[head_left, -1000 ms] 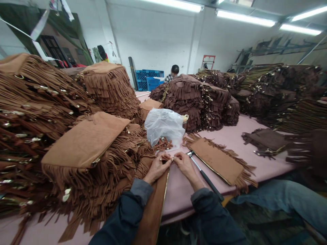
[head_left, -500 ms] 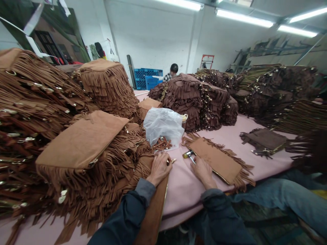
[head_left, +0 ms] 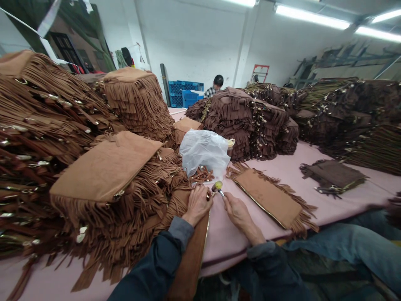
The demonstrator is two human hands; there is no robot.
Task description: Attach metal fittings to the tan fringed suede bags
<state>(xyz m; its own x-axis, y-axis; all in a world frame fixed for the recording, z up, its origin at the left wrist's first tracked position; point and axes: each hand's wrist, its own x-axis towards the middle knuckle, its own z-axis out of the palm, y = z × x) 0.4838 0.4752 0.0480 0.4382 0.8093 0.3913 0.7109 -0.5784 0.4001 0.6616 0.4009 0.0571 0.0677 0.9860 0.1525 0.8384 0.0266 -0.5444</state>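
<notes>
My right hand (head_left: 236,211) grips a small hammer (head_left: 218,186) by its metal handle. The hammer's yellowish head is over the fingertips of my left hand (head_left: 199,204). Those fingers are closed on the zipper end of a tan fringed bag (head_left: 189,257), whose gold zipper runs down toward me. Something small and dark shows at the fingertips, too small to name. Just beyond lies a clear plastic bag (head_left: 203,150) with several brown leather pieces (head_left: 203,173) at its mouth. A second tan fringed bag (head_left: 269,196) lies flat right of my right hand.
Tall piles of tan fringed bags (head_left: 134,100) stand on the left. Dark brown piles (head_left: 232,121) rise at the back and right. A dark bag (head_left: 336,173) lies on the pink-covered table (head_left: 282,165). Another person (head_left: 216,85) is behind the piles; a jeans-clad leg (head_left: 341,242) is at right.
My right hand has lifted the hammer and brought it left, from beside the flat tan bag to over my left fingertips. My left hand stays in place; the view has shifted slightly.
</notes>
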